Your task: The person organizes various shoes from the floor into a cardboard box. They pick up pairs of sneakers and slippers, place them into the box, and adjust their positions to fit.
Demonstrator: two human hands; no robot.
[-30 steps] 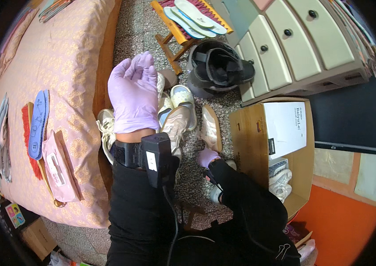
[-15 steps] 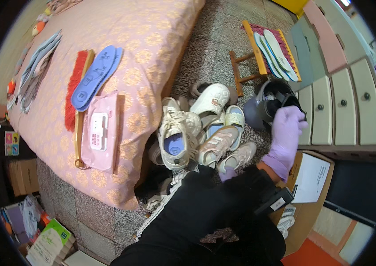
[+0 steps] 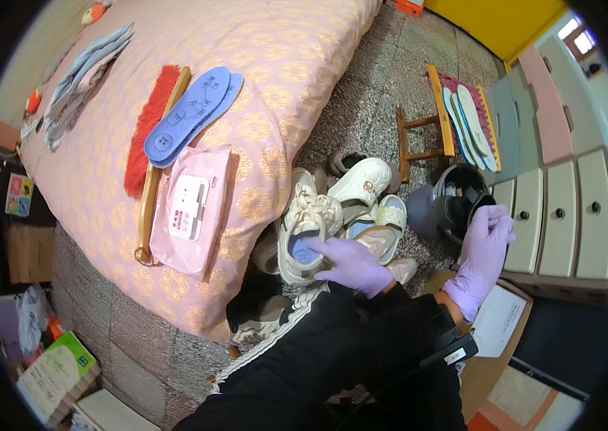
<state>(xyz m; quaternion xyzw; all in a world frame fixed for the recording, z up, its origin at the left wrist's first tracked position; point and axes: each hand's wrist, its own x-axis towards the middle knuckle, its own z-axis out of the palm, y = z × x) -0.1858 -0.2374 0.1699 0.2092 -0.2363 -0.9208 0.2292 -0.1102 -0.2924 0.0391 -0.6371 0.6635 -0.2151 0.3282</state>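
Observation:
My left hand, in a purple glove, reaches over the pile of shoes with its fingers extended and thumb apart. Its fingertips are at the opening of a cream lace-up sneaker, where a blue insole shows inside. My right hand, gloved the same way, is raised beside a dark grey bin with its fingers curled; whatever they hold, if anything, is hidden. Behind the left hand lie a white clog, a light sandal and a pale pink shoe.
On the bed lie blue insoles, a red-bristled brush and a pink wipes pack. White insoles rest on a folding stool. Drawers stand at right, above an open cardboard box.
My left hand has come up from low among the shoes to the cream sneaker's opening. My right hand stays raised by the bin, fingers curled. The view has shifted.

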